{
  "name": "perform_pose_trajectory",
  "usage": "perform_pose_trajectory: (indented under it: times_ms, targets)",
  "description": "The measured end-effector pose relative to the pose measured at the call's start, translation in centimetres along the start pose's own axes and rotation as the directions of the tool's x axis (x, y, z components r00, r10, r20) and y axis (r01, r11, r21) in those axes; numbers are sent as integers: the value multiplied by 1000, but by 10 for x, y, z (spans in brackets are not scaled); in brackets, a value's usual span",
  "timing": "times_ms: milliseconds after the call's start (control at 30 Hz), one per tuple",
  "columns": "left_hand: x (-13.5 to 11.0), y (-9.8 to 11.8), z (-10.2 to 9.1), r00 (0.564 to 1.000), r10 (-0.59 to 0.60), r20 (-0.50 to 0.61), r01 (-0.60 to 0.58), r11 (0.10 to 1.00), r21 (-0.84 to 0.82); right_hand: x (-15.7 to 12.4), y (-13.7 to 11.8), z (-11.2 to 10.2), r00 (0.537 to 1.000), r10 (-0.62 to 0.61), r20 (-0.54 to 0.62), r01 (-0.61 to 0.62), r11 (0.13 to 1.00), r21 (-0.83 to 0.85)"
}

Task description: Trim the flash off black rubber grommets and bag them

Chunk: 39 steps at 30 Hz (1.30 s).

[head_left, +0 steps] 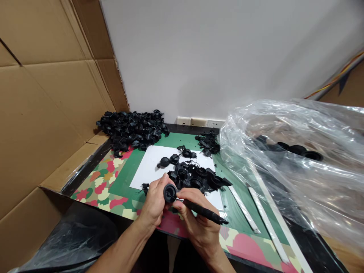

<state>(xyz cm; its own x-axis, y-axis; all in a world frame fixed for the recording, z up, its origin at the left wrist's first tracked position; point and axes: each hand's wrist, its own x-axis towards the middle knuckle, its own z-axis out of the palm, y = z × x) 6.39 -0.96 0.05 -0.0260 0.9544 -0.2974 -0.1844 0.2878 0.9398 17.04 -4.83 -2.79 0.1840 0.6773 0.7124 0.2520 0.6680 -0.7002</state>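
Observation:
My left hand (155, 199) is closed around a small round black rubber part (170, 193), its hollow side turned toward me. In my right hand (199, 220) is a slim pen-like tool with a black wrapped handle (206, 213). The tool's thin tip reaches the opening of the round part; its exact shape is too small to make out. Just beyond my hands, a heap of black rubber parts (196, 176) lies on a white sheet (148, 163). Two round black pieces (165, 162) sit at the heap's far left.
A large pile of black rubber pieces (133, 129) lies at the back left, a smaller one (209, 142) at the back. Clear plastic bagging (284, 182) with black parts inside covers the right. White strips (269, 223) lie on the green mat (236, 204). Cardboard (57, 94) walls the left.

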Motion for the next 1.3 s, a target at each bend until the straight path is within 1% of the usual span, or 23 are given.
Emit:
perform_pose_trajectory:
  times_ms: [267,400,533,700,867,967,1067,1167,1233,1300]
  targets:
    - [-1,3,3,1000,0,-11,1,999,45,-1,2,1,999,49,-4,-49,998,50]
    - [-2,3,4,1000,-12,-1,12,999,43,0,2,1,997,64,-38,-62,997,50]
    - [-1,1,3,1000,7,-17,-5,997,75,-1,3,3,998,48,-45,-46,998,29]
    - [1,-4,2,993,112,-35,-107,986,127,-1,1,5,999,13,-35,-13,1000,-15]
    - [1,-5,2,991,131,-30,-126,983,135,-1,-4,6,998,-57,3,57,993,-108]
    - [1,-5,2,992,123,-35,-117,985,129,-5,-4,5,997,-68,20,71,983,-171]
    - [0,-5,2,994,103,-44,-98,989,110,-10,-2,3,999,-48,6,48,980,-191]
    - [-1,-4,2,998,53,-31,-50,996,80,-11,-2,-1,1000,-1,-26,-3,989,-145]
    - [-1,-4,3,1000,12,-13,-11,998,64,-9,-2,-3,999,9,-49,-14,994,-112]
    - [-1,-3,3,1000,-1,-4,1,999,54,-6,-2,-4,999,10,-41,-13,997,-80]
